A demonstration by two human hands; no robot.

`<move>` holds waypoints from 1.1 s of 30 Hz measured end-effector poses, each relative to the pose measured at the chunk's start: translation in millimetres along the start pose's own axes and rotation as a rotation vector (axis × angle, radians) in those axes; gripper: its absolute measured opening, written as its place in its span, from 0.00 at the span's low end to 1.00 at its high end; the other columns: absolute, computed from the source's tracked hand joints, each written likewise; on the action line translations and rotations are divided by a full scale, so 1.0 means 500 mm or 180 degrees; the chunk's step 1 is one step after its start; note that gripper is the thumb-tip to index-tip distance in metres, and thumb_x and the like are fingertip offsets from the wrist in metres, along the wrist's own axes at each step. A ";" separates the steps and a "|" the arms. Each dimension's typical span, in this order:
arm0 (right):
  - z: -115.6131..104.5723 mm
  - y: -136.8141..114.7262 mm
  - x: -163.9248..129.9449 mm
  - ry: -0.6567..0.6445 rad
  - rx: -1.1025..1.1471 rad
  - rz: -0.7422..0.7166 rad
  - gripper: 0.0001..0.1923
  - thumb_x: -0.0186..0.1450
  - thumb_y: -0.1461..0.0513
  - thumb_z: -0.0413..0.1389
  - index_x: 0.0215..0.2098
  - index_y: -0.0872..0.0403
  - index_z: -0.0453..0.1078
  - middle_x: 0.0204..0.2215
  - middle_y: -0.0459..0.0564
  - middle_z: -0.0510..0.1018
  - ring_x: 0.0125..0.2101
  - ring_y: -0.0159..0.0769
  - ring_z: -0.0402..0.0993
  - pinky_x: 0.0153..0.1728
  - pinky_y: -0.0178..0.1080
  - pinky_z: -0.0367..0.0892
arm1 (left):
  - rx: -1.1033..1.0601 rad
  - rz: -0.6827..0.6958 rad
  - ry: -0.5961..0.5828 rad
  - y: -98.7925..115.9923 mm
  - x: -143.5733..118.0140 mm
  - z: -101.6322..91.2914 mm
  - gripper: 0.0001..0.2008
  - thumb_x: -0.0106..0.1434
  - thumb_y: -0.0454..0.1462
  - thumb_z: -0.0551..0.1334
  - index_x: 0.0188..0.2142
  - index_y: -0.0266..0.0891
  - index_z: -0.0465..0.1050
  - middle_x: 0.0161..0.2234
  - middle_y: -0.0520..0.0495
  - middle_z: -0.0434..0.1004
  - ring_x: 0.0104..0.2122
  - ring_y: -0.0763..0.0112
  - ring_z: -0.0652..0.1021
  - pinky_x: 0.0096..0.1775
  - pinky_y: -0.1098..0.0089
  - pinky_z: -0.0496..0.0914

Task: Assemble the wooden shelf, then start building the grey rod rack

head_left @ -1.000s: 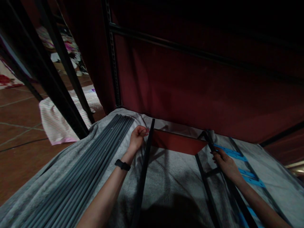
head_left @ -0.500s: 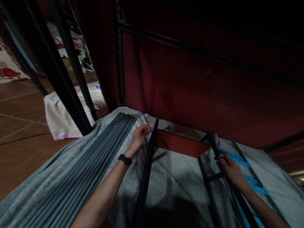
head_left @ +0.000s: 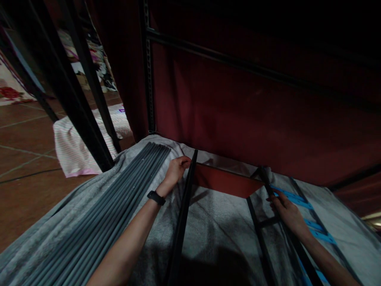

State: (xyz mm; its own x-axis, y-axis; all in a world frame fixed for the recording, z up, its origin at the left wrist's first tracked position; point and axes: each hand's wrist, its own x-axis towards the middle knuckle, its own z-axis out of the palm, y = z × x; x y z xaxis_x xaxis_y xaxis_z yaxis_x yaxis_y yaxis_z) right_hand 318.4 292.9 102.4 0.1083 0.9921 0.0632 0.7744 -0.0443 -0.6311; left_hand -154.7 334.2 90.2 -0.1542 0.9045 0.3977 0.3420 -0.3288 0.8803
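My left hand (head_left: 177, 170), with a dark band on its wrist, is closed in a pinch. Its fingertips meet the upper part of a long black bar (head_left: 183, 212); anything tiny between them is hidden. A flat reddish-brown panel (head_left: 228, 181) spans from this bar toward a second black bar (head_left: 266, 183) on the right. Around that second bar, just past the panel's end, the fingers of my right hand (head_left: 287, 212) are closed. Both bars slant toward me over a grey cloth (head_left: 217, 214).
Several grey rods (head_left: 119, 198) lie bundled left of my forearm. Bright blue slatted pieces (head_left: 320, 234) lie at the right. A black upright frame (head_left: 150, 83) stands before a dark red sheet (head_left: 238, 111). Black posts (head_left: 89, 131) and a striped cloth (head_left: 77, 149) are at the left.
My left fingertips have come slightly nearer the left bar and now meet its edge. My right hand keeps its hold. The whole view has shifted slightly.
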 end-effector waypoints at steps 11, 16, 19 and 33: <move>0.005 -0.001 0.001 -0.0057 0.0064 -0.0045 0.29 0.67 0.47 0.46 0.61 0.53 0.62 0.40 0.54 0.83 0.33 0.41 0.81 0.37 0.42 0.76 | -0.1114 -0.0461 -0.0049 -0.004 0.001 0.012 0.11 0.52 0.43 0.68 0.32 0.38 0.78 0.29 0.48 0.78 0.31 0.67 0.77 0.37 0.68 0.71; 0.008 -0.006 0.000 -0.0021 0.0255 -0.0015 0.30 0.67 0.48 0.47 0.61 0.53 0.62 0.38 0.54 0.83 0.34 0.41 0.81 0.38 0.42 0.76 | -0.1649 -0.0905 0.0187 -0.006 -0.013 0.004 0.25 0.48 0.52 0.73 0.39 0.37 0.75 0.31 0.47 0.79 0.31 0.66 0.78 0.35 0.67 0.72; 0.009 -0.007 -0.001 -0.0021 0.0355 0.0005 0.29 0.66 0.48 0.48 0.61 0.53 0.62 0.37 0.53 0.83 0.34 0.41 0.81 0.37 0.42 0.76 | -0.1475 -0.0986 0.0220 -0.005 -0.017 0.000 0.25 0.48 0.53 0.73 0.34 0.36 0.75 0.27 0.47 0.77 0.26 0.70 0.75 0.32 0.69 0.70; 0.007 -0.016 -0.004 -0.0030 0.0271 0.0002 0.27 0.67 0.48 0.47 0.59 0.52 0.64 0.36 0.52 0.83 0.32 0.40 0.81 0.36 0.40 0.75 | -0.1604 -0.0879 0.0342 0.000 -0.008 0.004 0.25 0.40 0.50 0.77 0.32 0.35 0.77 0.28 0.46 0.79 0.28 0.68 0.77 0.33 0.68 0.71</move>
State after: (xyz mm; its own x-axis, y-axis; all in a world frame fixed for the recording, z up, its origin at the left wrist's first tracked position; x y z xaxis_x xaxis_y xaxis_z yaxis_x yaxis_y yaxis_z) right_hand 309.9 291.4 104.4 0.1026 0.9932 0.0558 0.7185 -0.0352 -0.6947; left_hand -152.0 330.9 88.1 -0.2770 0.9511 0.1369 -0.2034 -0.1973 0.9590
